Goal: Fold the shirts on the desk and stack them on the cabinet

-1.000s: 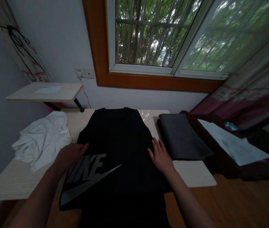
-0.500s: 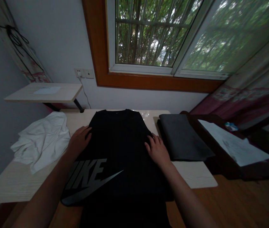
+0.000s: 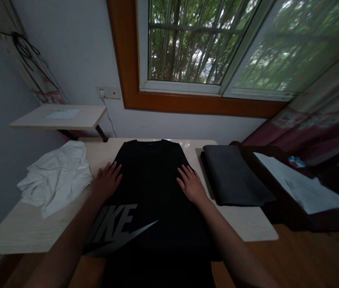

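A black T-shirt (image 3: 153,180) with a grey NIKE print lies spread on the pale table (image 3: 16,236), its neckline toward the wall and its lower part hanging over the near edge. My left hand (image 3: 107,182) rests on the shirt's left side, fingers spread and flat. On the right side, my right hand (image 3: 192,185) lies with its fingers apart on the cloth. Neither hand grips the fabric. My left forearm covers part of the print.
A crumpled white cloth (image 3: 57,176) lies on the left of the table, below a small raised shelf (image 3: 85,117). Folded dark-grey fabric (image 3: 237,174) sits at the right. Beyond it, a white sheet (image 3: 301,184) lies on a dark surface. A window (image 3: 199,48) is above.
My left hand has moved inward onto the shirt and its fingers have spread. The right hand has shifted slightly inward and lies flatter. The whole view has shifted a little.
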The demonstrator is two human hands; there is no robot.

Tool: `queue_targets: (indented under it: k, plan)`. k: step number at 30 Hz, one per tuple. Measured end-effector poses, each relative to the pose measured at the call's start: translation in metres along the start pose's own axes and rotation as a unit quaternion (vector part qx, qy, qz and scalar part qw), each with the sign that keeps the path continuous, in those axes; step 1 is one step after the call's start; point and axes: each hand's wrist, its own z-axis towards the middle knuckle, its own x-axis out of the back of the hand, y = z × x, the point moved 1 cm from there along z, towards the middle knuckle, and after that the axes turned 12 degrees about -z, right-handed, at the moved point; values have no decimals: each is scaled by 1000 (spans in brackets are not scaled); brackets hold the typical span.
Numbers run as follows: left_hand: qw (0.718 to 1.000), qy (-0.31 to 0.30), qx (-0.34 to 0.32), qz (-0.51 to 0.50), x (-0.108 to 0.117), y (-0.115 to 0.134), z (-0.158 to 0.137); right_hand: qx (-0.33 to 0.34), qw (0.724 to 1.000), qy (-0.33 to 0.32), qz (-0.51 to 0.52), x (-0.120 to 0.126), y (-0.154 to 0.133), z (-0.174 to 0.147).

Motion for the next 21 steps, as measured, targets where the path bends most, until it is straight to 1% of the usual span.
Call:
queue_targets:
  k: [6, 10, 13, 15, 17, 19, 21]
  plan:
    - [1000, 18, 2, -16, 0, 20, -15, -6, 1000, -5, -2, 0, 9, -18]
    - [1000, 7, 1, -26, 3, 22, -19, -16, 1000, -14, 22, 0, 16, -22]
    - [999, 13, -2, -37, 7, 15, -14, -41, 997, 9, 67, 6, 22, -16]
    - [998, 24, -5, -53, 9, 6, -9, -82, 992, 43, 89, 10, 26, -7]
    - [997, 34, -9, -72, 8, -5, -3, -132, 985, 65, 89, 12, 30, 3]
    - [995, 45, -10, -88, 6, -15, 0, -172, 980, 65, 76, 13, 33, 13]
    - [994, 55, -7, -98, 3, -22, 1, -201, 976, 47, 67, 13, 35, 22]
